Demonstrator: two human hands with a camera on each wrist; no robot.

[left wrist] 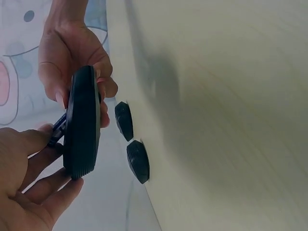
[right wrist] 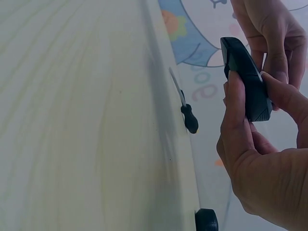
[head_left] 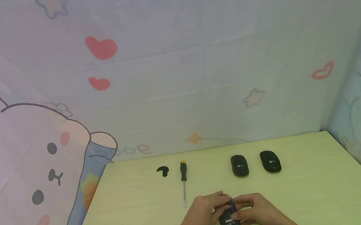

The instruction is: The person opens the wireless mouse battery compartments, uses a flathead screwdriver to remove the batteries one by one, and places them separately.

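A pale yellow-green desk (head_left: 318, 193) fills the lower half of the head view, with a cartoon-printed cloth (head_left: 33, 157) hung behind it and along both sides. At the bottom centre of the frame both hands meet over the desk's near part and hold a black computer mouse (head_left: 229, 220) between them. The left hand (head_left: 196, 219) comes in from the lower left, its fingers (left wrist: 36, 147) curled round one end of the mouse; the right hand (head_left: 258, 211) comes from the lower right, its fingers (right wrist: 236, 115) and thumb pinching the other end. In the wrist views the mouse is raised off the desk and turned on its edge. Further back, right of centre, two more black mice (head_left: 239, 165) (head_left: 270, 161) lie side by side, apart from each other. Left of centre lies a screwdriver (head_left: 184, 182) with a black and yellow handle, and just to its left a small black curved piece (head_left: 163, 170).
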